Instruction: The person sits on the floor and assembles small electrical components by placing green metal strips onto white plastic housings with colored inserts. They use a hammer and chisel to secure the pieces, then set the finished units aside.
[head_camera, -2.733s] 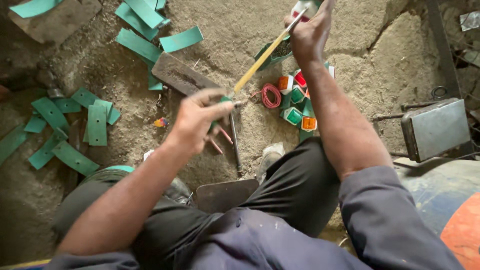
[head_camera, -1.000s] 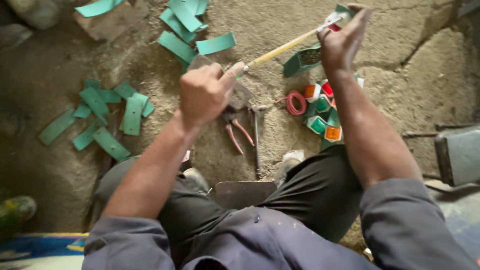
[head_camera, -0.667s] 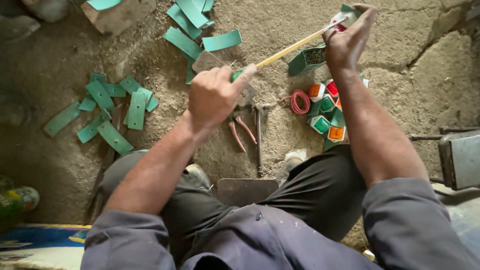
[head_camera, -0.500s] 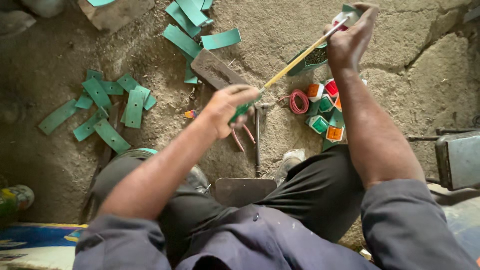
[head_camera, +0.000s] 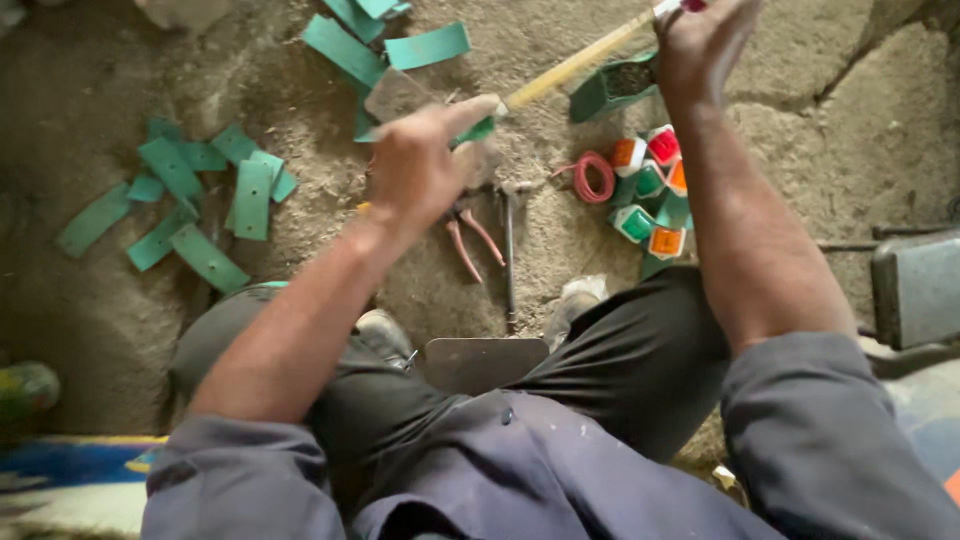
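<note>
On the dusty ground (head_camera: 120, 300) in front of a seated person's dark-trousered legs, a long pale wooden stick (head_camera: 575, 65) slants from the middle up toward the far right edge of the view. The right hand (head_camera: 700, 45) is closed around its upper end, where a bit of red shows at the fist. The left hand (head_camera: 425, 165) is gripping the lower end, fingers curled over a green strip (head_camera: 475, 130) that lies against the stick there. A flat grey metal plate (head_camera: 485, 362) sits between the knees, and a grey metal box (head_camera: 915, 290) stands at the right edge. Green cut strips (head_camera: 205, 200) lie scattered on the left side of the ground, with more green pieces (head_camera: 380, 40) along the far edge. A small green tray (head_camera: 610, 90) rests under the stick near the right hand. Just below it sits a cluster of small tape rolls (head_camera: 650, 190), red, orange and green, beside a red ring (head_camera: 595, 177). Pliers (head_camera: 470, 240) with reddish handles lie below the left hand, next to a thin metal rod (head_camera: 508, 255).
</note>
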